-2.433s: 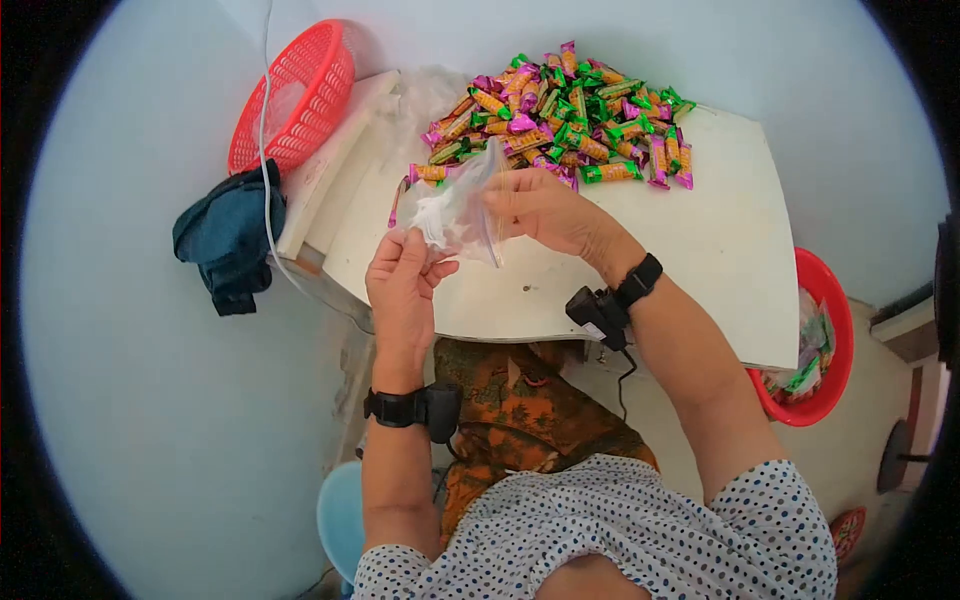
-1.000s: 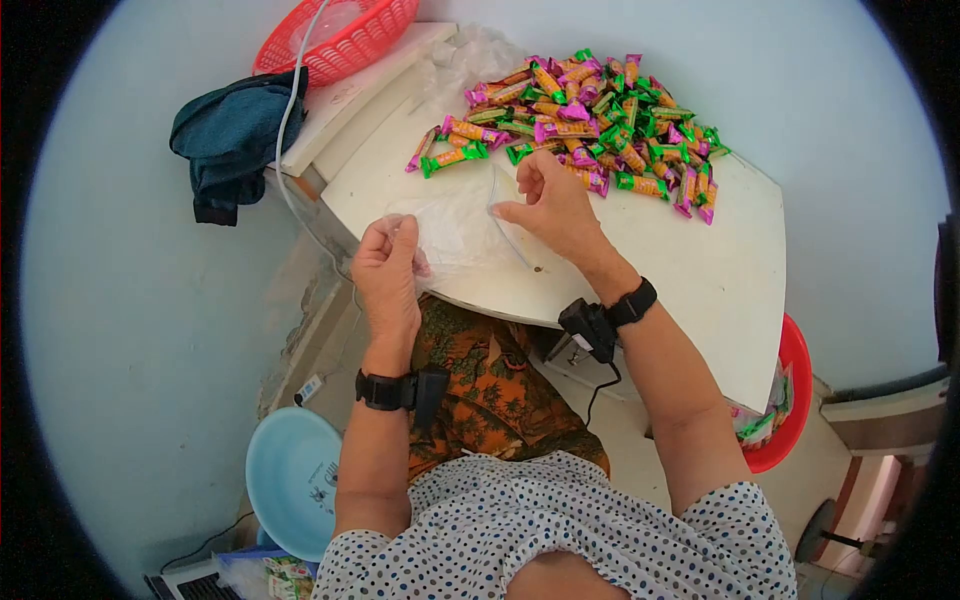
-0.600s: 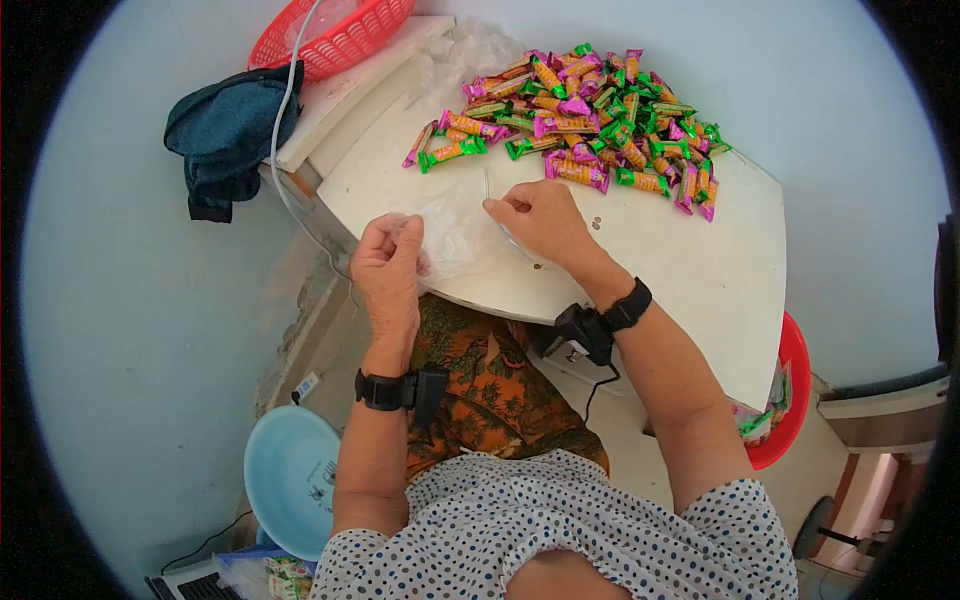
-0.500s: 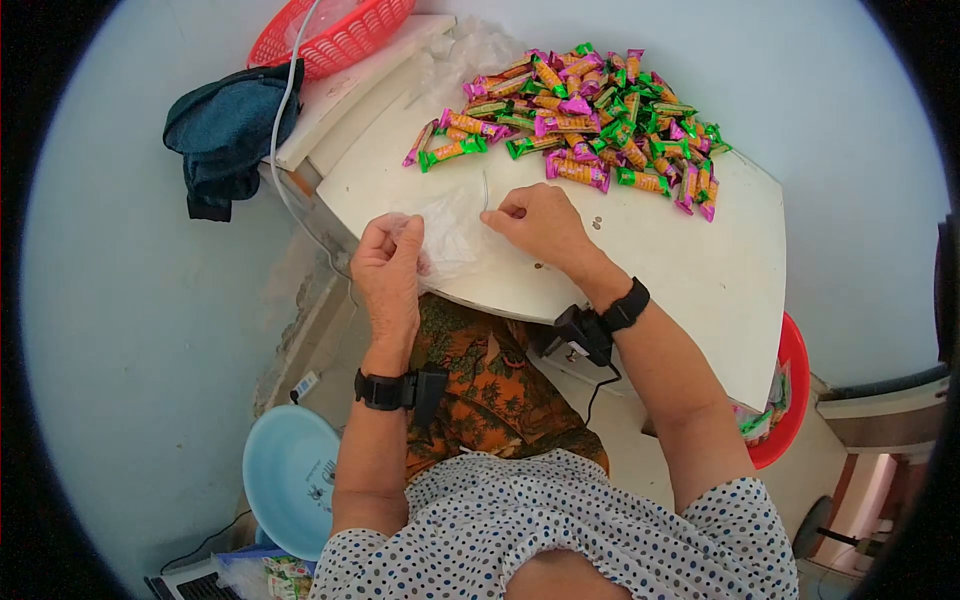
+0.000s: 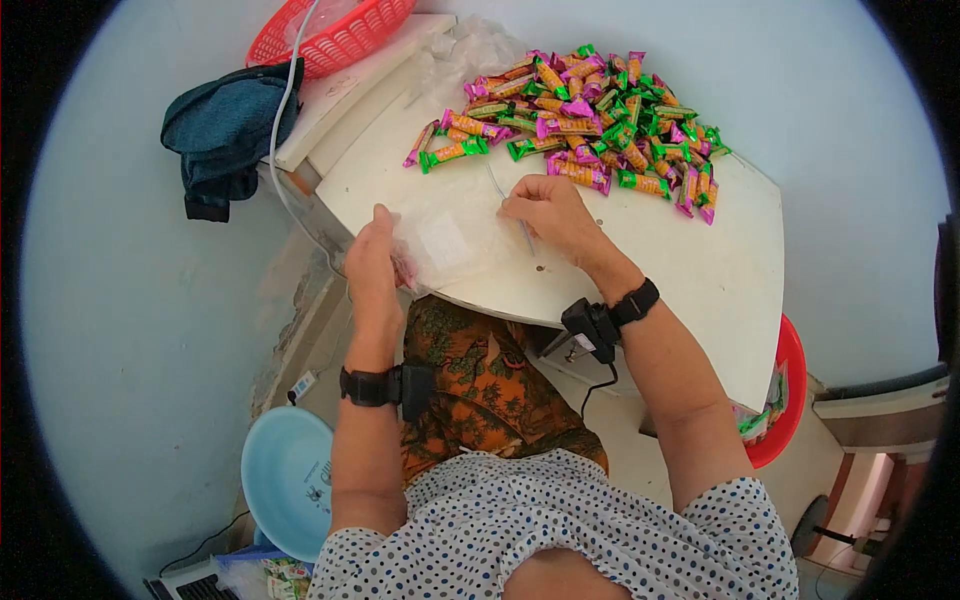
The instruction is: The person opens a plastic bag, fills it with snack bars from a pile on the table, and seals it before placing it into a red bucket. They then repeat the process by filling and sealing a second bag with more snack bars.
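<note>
A clear plastic bag [image 5: 440,243] lies spread over the near left part of the white table [image 5: 690,270], with a pale rectangular patch on it. My left hand [image 5: 372,265] holds its left edge; the thumb points up and the fingertips show faintly through the film. Along the bag's right side runs a thin grey-blue strip [image 5: 527,240]. My right hand [image 5: 552,213] pinches the bag beside this strip, fingers closed. Beyond the hands is a heap of small wrapped snack bars [image 5: 600,125] in purple, green and orange wrappers.
Crumpled clear plastic [image 5: 465,55] sits at the back left. A red basket [image 5: 365,38] and dark cloth [image 5: 225,135] rest on a side ledge, crossed by a white cable [image 5: 282,120]. A red basin [image 5: 793,390] stands at right, a blue basin [image 5: 285,480] at lower left.
The bag has gone from bunched up to spread flatter and wider. My left hand has shifted slightly left and down, my right hand slightly right. The grey-blue strip now shows more.
</note>
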